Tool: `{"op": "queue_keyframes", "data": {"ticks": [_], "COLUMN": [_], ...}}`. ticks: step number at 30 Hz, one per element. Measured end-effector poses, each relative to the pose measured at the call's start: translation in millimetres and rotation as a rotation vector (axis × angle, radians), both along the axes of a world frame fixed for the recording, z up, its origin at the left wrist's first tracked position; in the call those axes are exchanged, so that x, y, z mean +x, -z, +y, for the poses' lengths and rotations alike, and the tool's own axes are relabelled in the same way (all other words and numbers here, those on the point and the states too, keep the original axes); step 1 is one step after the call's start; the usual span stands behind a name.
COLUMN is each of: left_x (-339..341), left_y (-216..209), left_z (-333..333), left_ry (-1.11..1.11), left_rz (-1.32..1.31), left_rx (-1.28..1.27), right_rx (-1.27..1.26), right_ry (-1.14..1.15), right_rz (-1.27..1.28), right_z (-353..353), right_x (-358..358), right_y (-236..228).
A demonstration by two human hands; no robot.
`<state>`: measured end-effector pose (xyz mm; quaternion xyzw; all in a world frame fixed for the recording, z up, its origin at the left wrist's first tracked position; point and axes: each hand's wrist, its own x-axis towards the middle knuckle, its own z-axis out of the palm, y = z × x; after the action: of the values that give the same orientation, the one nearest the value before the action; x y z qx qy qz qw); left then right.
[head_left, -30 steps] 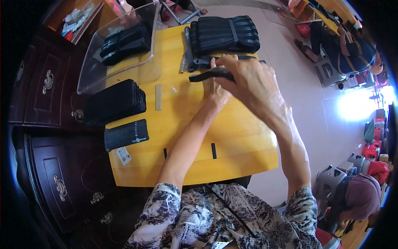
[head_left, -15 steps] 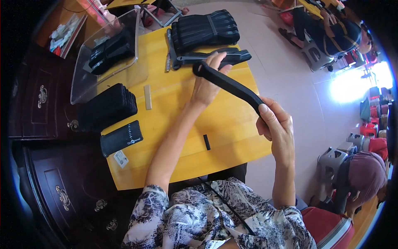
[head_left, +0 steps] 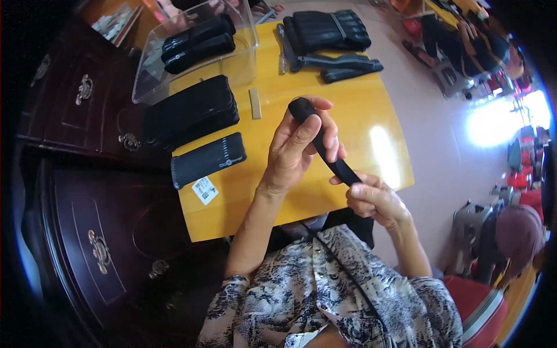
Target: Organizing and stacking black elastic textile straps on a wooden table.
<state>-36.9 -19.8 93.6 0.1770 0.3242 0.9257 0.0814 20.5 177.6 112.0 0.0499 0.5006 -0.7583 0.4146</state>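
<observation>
A black padded strap [head_left: 346, 173] runs slantwise between my two hands above the yellow table [head_left: 272, 139]. My left hand [head_left: 296, 148] is closed round its upper end, with the thumb lying across it. Lower down, my right hand [head_left: 377, 201] grips the other end. Loose black straps [head_left: 348, 62] lie at the table's far right, in front of a thick bundle of similar straps [head_left: 328, 32]. To the left of my left hand lies a flat dark pouch [head_left: 203, 162], beside a white label card [head_left: 205, 191].
Behind the pouch rests a stack of black pouches [head_left: 191, 110]. A clear plastic bin [head_left: 137, 81] with black bundles stands at the far left. A tan strip [head_left: 255, 104] and a slim metallic tool [head_left: 282, 58] lie on the table. Dark drawers [head_left: 75, 214] border the left side.
My left hand has come nearer and now wraps the strap's upper end. My right hand has moved down, and the view has shifted. The small black strip on the table no longer shows.
</observation>
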Motion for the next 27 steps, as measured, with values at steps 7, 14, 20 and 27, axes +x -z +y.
{"op": "queue_keyframes", "data": {"ticks": [7, 14, 20, 27], "left_x": [66.9, 132.5, 174.3, 241.8], "left_y": [18.2, 28.8, 17.4, 23.8], "left_z": [5.6, 16.4, 22.7, 71.7], "left_ry": [0.293, 0.501, 0.450, 0.311], "left_rz": [-0.204, 0.039, 0.360, 0.655], "left_rx": [0.125, -0.108, -0.480, -0.562], "right_rx": [1.023, 0.732, 0.444, 0.144], "right_ry": [-0.419, -0.593, -0.451, -0.510], "right_rz": [1.117, 0.984, 0.554, 0.488], "right_z": [4.8, 29.7, 77.2, 65.7], "right_x": [40.7, 106.7, 131.8, 150.3], "right_y": [-69.4, -45.2, 4.2, 69.6]}}
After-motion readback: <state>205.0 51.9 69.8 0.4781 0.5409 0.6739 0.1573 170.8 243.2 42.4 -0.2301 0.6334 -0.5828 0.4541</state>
